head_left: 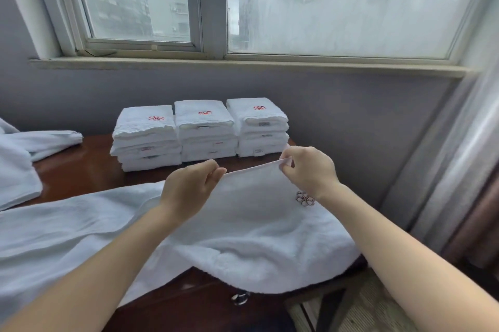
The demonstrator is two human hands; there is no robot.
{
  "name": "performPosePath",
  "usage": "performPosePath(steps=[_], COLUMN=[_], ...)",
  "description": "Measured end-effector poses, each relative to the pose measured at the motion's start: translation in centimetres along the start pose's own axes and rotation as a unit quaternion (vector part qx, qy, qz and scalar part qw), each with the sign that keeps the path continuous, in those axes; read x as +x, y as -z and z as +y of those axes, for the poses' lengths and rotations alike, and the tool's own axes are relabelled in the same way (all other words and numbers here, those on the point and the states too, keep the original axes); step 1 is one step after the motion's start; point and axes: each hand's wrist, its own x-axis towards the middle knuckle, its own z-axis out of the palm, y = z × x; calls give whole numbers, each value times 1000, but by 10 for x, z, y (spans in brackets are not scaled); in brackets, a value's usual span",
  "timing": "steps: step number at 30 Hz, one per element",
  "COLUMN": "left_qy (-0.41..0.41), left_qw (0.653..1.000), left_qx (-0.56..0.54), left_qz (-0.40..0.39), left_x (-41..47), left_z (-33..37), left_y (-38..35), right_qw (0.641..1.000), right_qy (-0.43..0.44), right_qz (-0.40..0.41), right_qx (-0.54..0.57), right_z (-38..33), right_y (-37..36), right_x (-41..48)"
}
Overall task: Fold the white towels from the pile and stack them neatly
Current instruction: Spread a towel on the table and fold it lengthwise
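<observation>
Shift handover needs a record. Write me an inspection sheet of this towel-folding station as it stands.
Surface: dark wooden table, largely covered by towels; a metal knob on its front.
Job's things: three stacks of folded towels in a row by the wall, each with a red emblem on top; one open towel spread across the front with its far edge lifted; unfolded towels at far left.
Clutter: nothing seen.
Hands: left hand and right hand each pinch the open towel's lifted edge.
Cables: nothing seen.
Surroundings: window above a sill, grey wall, curtain at right.
</observation>
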Motion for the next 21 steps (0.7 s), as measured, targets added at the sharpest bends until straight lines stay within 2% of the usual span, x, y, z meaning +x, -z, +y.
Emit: performPosePath(steps=[2, 4, 6, 7, 9, 11, 12, 16, 18, 21], left_qy=[3, -8, -23, -24, -19, -35, -48, -42, -39, -22], left_qw=[997, 988, 986, 989, 995, 991, 985, 957, 945, 941], left_qx=[30, 86, 101, 90, 46, 14, 7, -3, 33, 53], left_qz=[-69, -126, -129, -111, -91, -129, -163, -288, -324, -333], left_x=[-7, -14, -16, -15, -11, -7, -7, -12, -11, -4], left_z=[0, 2, 6, 10, 17, 22, 24, 31, 31, 30], left_y=[0, -2, -6, -7, -11, -18, -24, -51, -63, -76], right_qw=[998, 986, 969, 966, 977, 988, 990, 975, 972, 974], right_qy=[-3, -17, -50, -65, -69, -56, -48, -30, -24, -7], right_qz=[-57, -162, -239, -238, -169, -115, -112, -220, -235, -228], right_qx=[-19, -27, 28, 74, 107, 84, 74, -15, -21, -15], right_z=[0, 0, 0, -1, -5, -8, -9, -2, 5, 19], right_y=[5, 10, 14, 14, 9, -4, -14, -60, -74, -81], right_x=[-16, -29, -37, -38, -37, -38, -40, -51, -50, -38])
